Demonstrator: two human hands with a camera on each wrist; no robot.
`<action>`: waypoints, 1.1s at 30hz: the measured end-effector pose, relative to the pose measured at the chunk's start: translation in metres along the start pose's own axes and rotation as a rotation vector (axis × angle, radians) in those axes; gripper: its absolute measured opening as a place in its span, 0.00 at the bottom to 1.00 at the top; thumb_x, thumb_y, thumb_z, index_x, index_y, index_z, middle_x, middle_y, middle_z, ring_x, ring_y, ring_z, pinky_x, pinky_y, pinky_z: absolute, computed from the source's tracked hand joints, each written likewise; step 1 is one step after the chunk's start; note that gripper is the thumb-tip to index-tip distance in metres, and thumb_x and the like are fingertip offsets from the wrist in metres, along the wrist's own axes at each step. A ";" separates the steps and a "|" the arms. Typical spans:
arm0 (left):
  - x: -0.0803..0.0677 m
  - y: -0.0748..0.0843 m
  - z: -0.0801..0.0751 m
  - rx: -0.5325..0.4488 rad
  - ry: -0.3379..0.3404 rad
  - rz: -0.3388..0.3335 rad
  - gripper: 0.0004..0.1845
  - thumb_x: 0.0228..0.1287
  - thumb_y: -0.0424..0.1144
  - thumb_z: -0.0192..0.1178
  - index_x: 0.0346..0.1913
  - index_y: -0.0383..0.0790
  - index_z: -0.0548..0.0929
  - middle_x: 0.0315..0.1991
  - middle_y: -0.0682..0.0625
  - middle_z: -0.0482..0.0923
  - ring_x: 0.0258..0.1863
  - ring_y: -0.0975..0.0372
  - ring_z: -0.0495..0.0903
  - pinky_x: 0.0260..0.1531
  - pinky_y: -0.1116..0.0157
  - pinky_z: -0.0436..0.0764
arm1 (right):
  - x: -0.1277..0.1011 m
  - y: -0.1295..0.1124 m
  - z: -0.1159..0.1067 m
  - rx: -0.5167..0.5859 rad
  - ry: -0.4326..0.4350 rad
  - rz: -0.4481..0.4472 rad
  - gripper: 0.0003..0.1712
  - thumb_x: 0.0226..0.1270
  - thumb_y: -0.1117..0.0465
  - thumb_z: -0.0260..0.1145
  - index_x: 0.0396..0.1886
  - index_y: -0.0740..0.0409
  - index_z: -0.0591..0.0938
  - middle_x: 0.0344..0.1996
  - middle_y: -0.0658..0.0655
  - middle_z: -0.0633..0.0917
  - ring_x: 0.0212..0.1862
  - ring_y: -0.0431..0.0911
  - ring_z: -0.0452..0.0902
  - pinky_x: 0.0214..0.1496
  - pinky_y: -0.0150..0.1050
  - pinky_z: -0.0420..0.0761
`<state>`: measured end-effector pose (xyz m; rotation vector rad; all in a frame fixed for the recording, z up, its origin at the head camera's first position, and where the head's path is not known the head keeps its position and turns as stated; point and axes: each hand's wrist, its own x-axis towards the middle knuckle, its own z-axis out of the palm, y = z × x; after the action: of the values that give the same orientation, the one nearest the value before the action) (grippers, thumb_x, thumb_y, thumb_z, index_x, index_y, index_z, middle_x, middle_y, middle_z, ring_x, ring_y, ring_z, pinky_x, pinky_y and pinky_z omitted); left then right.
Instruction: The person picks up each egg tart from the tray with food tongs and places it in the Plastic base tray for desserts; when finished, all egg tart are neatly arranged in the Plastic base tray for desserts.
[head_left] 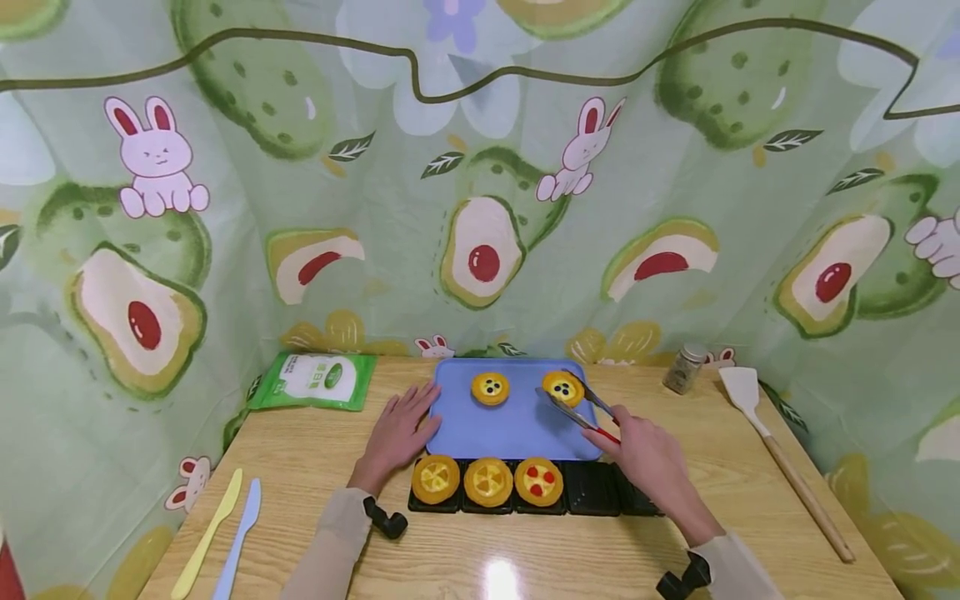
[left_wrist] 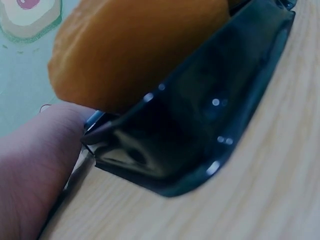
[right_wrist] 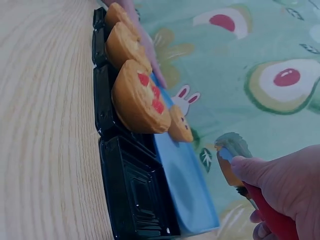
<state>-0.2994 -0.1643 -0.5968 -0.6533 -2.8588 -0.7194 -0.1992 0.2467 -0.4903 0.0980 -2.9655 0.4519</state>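
My right hand (head_left: 645, 454) grips red-handled metal tongs (head_left: 573, 404), whose tips close around a blueberry-topped tart (head_left: 563, 387) on the blue tray (head_left: 510, 429). A second blueberry tart (head_left: 490, 388) sits on the tray to its left. My left hand (head_left: 397, 429) lies flat, fingers straight, on the tray's left edge. In front of the tray a black moulded holder (head_left: 600, 492) carries three tarts (head_left: 487, 481), the right one (right_wrist: 137, 97) topped red. The right wrist view shows my fingers (right_wrist: 280, 185) on the tongs' red handle (right_wrist: 270, 217). The left wrist view shows the holder's corner (left_wrist: 200, 125) and an orange tart (left_wrist: 135, 45).
A green pouch (head_left: 315, 379) lies at the back left. A yellow knife (head_left: 206, 533) and a blue knife (head_left: 238, 537) lie at the front left. A spice jar (head_left: 684, 367) and a wooden-handled spatula (head_left: 780, 454) lie at the right. Patterned cloth walls (head_left: 480, 167) enclose the table.
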 end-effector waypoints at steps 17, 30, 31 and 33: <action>-0.002 0.001 -0.002 0.007 0.006 0.006 0.34 0.82 0.58 0.47 0.83 0.51 0.61 0.83 0.53 0.57 0.82 0.48 0.53 0.79 0.41 0.51 | -0.034 0.003 -0.018 -0.020 -0.011 0.013 0.35 0.66 0.33 0.71 0.49 0.61 0.81 0.20 0.51 0.77 0.20 0.45 0.69 0.17 0.39 0.66; -0.002 0.003 -0.001 -0.004 0.021 0.004 0.34 0.81 0.58 0.48 0.83 0.51 0.62 0.83 0.53 0.57 0.82 0.47 0.54 0.78 0.40 0.50 | -0.068 0.002 -0.027 -0.005 -0.082 0.092 0.47 0.63 0.21 0.62 0.58 0.59 0.81 0.21 0.49 0.75 0.23 0.45 0.69 0.19 0.41 0.65; -0.002 0.003 0.000 -0.004 0.021 0.003 0.34 0.81 0.58 0.48 0.83 0.51 0.62 0.83 0.53 0.57 0.82 0.47 0.54 0.78 0.40 0.50 | -0.070 0.002 -0.027 -0.005 -0.091 0.098 0.49 0.63 0.20 0.61 0.59 0.59 0.81 0.22 0.49 0.75 0.23 0.45 0.70 0.19 0.41 0.65; -0.002 0.003 0.000 -0.003 0.020 0.001 0.34 0.81 0.58 0.48 0.83 0.52 0.61 0.83 0.54 0.57 0.82 0.47 0.54 0.78 0.40 0.50 | -0.074 0.001 -0.027 -0.002 -0.093 0.107 0.49 0.61 0.19 0.60 0.59 0.57 0.81 0.22 0.49 0.75 0.23 0.45 0.70 0.19 0.41 0.65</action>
<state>-0.2964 -0.1627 -0.5961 -0.6443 -2.8399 -0.7262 -0.1228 0.2593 -0.4759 -0.0413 -3.0734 0.4696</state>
